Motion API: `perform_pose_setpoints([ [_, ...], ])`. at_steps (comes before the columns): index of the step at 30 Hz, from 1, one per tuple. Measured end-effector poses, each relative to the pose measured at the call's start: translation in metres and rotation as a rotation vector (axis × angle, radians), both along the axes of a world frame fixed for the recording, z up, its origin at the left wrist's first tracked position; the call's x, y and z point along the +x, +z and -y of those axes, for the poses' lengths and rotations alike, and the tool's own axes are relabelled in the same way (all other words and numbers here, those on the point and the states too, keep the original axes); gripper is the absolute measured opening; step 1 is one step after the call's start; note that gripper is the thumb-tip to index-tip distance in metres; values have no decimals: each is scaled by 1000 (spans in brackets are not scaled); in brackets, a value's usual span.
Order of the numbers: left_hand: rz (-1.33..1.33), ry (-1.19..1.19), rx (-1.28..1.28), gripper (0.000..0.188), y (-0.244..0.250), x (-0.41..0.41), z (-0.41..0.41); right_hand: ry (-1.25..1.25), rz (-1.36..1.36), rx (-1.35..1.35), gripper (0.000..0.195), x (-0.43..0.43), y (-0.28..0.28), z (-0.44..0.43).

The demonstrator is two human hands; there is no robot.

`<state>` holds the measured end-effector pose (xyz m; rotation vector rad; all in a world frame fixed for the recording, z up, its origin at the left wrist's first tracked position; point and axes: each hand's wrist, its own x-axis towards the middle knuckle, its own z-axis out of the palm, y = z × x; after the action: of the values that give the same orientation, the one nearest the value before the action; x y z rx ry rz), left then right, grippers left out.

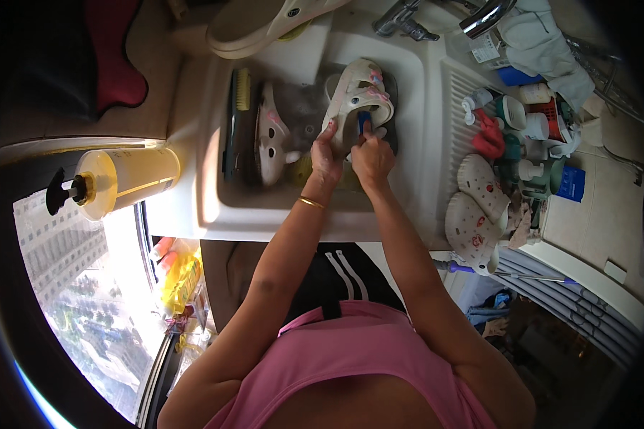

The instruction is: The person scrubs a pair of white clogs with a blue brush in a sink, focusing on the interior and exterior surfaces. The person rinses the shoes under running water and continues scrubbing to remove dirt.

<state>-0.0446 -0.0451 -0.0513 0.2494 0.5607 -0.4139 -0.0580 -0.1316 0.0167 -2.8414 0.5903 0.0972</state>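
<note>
Over a white sink basin [419,107], my left hand [326,155] grips the heel end of a cream clog [349,88] with pink charms. The thumb lies along the clog's side. My right hand [373,158] holds a small blue-handled brush [364,122] inside the shoe's opening; its working end is hidden. A second clog [272,139] with a pink charm lies on its side in the cloudy water [303,102], left of my hands. Against the basin's left wall stands a long dark brush [238,134] with a patch of yellow bristles [242,89].
A large cream clog [247,27] sits at the back rim near the metal faucet [402,21]. On the ribbed right ledge are a pair of decorated clogs [475,214], a red cloth [487,137] and several bottles. A yellow pump bottle [131,177] stands left by the window.
</note>
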Motion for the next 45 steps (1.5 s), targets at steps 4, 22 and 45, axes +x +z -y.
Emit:
perform_pose_setpoints([
  [4,-28,8,141,37,4,0,5,-10,-55,-83,31,36,-7,30],
  [22,-14,82,298,35,19,1,6,125,142,-244,43,3,-29,53],
  [45,56,92,392,35,9,2,8,357,-27,-422,46,-1,-4,74],
])
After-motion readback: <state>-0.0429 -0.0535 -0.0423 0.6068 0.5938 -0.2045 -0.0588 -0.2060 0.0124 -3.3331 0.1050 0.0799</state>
